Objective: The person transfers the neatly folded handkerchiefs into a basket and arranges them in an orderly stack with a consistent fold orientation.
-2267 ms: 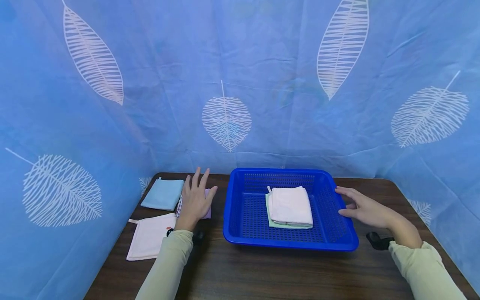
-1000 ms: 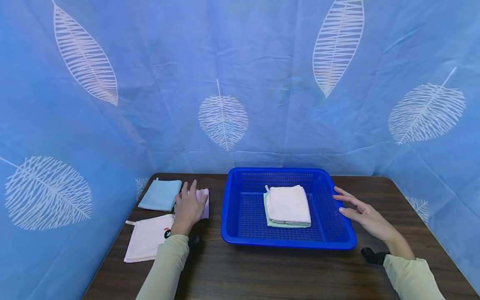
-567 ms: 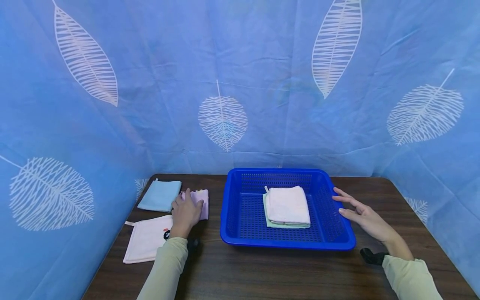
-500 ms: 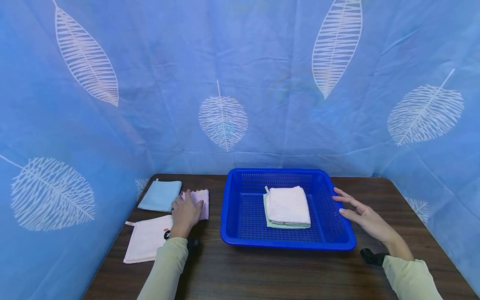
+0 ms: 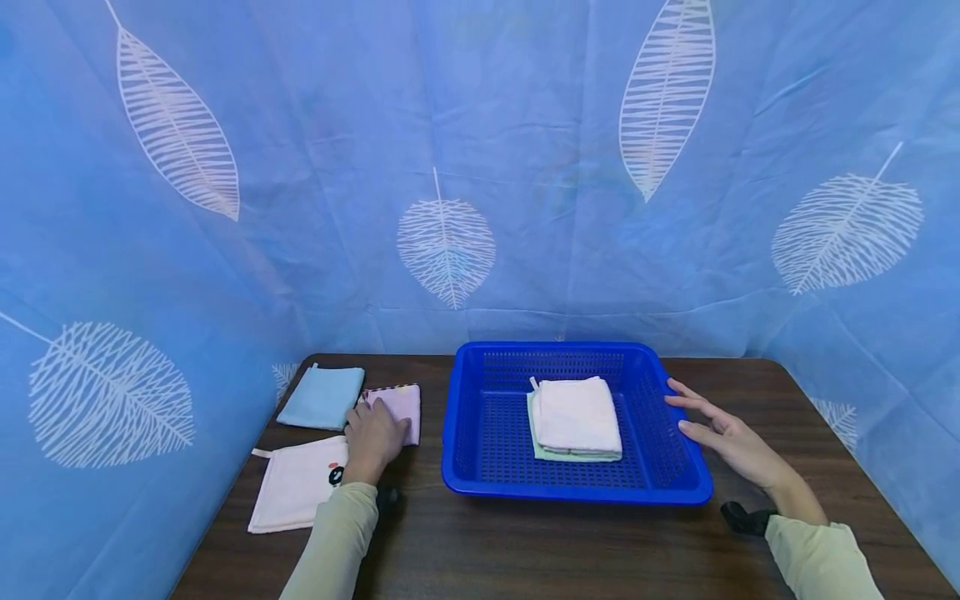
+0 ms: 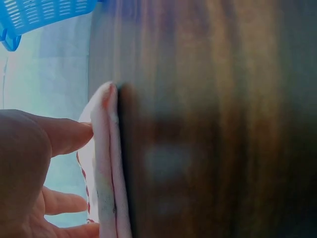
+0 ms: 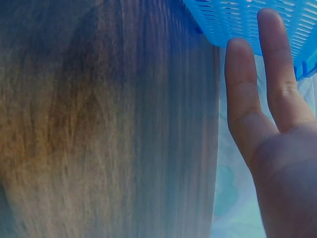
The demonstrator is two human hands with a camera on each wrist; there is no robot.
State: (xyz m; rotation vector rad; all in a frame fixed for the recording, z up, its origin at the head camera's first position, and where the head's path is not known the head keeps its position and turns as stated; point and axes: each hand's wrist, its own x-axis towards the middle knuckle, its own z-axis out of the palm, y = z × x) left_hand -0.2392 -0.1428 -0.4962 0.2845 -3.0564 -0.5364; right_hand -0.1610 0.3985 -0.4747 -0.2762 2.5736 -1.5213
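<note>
My left hand [image 5: 373, 437] rests over a folded lilac towel [image 5: 403, 410] that lies on the table, covering its near left part. In the left wrist view the thumb and the fingertips touch the upper face of this towel [image 6: 103, 163], with a gap between thumb and fingers. At the right side of a blue plastic basket [image 5: 577, 493], my right hand [image 5: 738, 446] has its fingers spread and extended, fingertips right at the rim. Inside the basket sits a folded white towel [image 5: 579, 414] on top of a light green one [image 5: 577, 456].
A folded light blue towel [image 5: 322, 397] lies at the table's back left corner. In front of it is a white towel [image 5: 292, 487] with a small printed face, partly overlapped by the left forearm. A blue leaf-print cloth [image 5: 525, 208] hangs behind the dark wooden table [image 5: 555, 550].
The left hand has come down from above the lilac towel onto it, its fingers drawing in and bending. The right hand has stayed by the basket's rim, its fingers a little more spread.
</note>
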